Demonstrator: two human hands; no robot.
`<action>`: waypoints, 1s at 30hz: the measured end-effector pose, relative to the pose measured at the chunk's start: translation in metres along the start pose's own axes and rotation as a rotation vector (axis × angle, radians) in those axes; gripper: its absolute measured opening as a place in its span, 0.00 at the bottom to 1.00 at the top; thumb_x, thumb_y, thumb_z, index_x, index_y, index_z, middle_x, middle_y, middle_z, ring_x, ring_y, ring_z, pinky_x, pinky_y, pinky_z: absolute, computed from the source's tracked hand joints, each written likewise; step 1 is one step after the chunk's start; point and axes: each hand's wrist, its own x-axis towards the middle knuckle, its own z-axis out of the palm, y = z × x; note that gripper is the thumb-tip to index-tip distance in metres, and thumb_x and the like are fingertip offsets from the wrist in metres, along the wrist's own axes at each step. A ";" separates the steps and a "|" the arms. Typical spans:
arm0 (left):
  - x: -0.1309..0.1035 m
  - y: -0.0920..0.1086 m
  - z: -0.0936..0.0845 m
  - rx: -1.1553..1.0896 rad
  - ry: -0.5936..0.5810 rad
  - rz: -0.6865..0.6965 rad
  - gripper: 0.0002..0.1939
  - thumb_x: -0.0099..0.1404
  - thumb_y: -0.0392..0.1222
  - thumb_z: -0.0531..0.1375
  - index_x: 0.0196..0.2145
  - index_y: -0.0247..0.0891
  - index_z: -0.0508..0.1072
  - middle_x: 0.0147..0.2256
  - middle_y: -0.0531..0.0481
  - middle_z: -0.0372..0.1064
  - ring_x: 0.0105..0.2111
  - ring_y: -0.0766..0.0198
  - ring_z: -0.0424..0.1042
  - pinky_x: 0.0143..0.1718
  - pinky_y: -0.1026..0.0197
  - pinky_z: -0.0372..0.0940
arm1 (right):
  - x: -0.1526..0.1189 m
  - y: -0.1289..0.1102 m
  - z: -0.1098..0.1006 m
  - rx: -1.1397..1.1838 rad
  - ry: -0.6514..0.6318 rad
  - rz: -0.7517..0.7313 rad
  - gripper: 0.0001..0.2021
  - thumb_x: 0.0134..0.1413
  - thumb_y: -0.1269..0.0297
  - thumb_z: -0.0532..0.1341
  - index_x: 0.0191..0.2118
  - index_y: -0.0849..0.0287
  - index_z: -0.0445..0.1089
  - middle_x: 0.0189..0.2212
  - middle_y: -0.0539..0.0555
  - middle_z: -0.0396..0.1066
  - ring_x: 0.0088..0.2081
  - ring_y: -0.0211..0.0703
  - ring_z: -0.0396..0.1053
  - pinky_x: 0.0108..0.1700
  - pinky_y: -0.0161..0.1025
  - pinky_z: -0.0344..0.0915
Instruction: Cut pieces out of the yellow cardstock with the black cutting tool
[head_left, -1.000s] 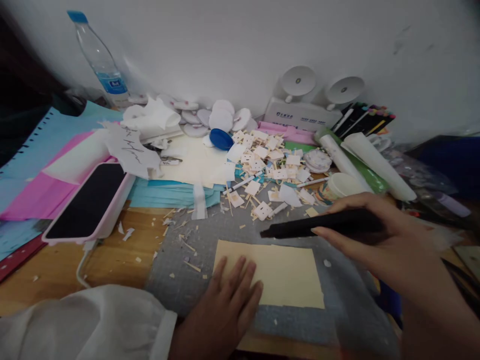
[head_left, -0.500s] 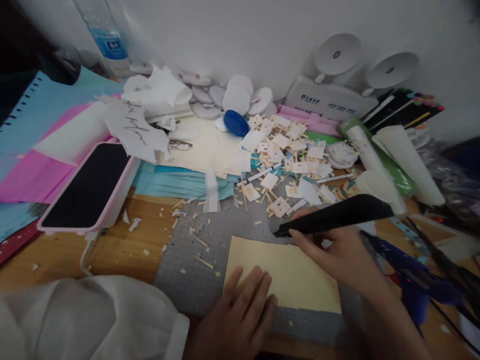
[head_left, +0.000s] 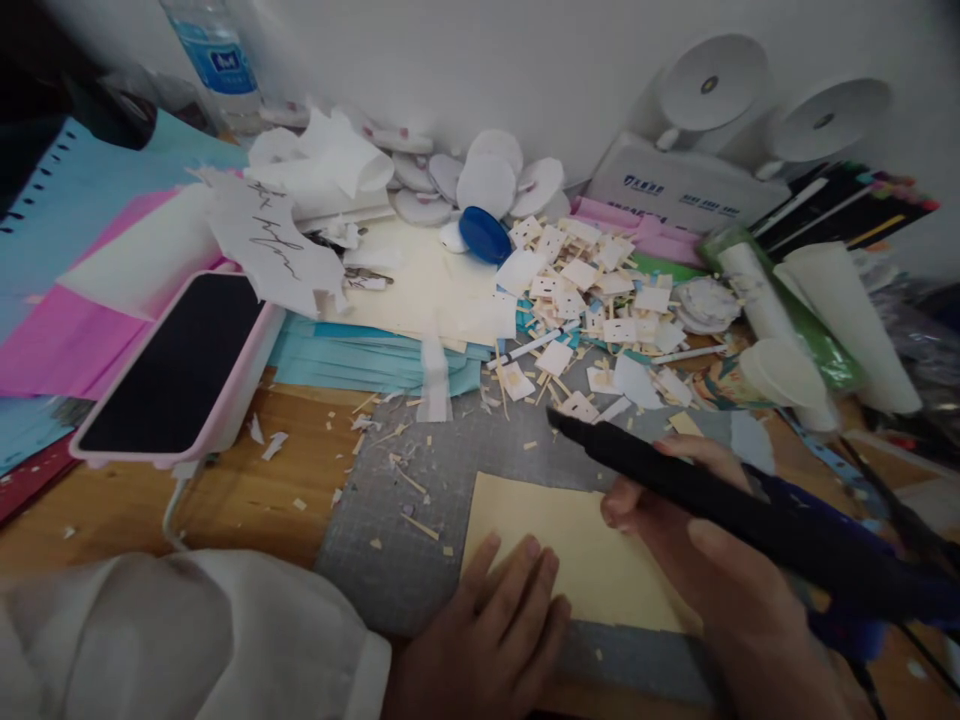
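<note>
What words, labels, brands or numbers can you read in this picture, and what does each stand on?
None can be read for certain.
White box by the wall: blue logo and print, too blurred.
Water bottle: blue label with white mark, too small.
Torn white paper: black handwritten strokes, illegible.
</note>
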 end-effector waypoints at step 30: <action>-0.003 -0.011 0.003 -0.108 -0.271 -0.063 0.43 0.61 0.56 0.57 0.65 0.28 0.50 0.65 0.23 0.44 0.62 0.28 0.49 0.56 0.30 0.44 | -0.096 0.050 -0.004 -0.904 0.019 -0.297 0.13 0.58 0.66 0.61 0.48 0.54 0.64 0.52 0.58 0.70 0.53 0.53 0.69 0.49 0.51 0.70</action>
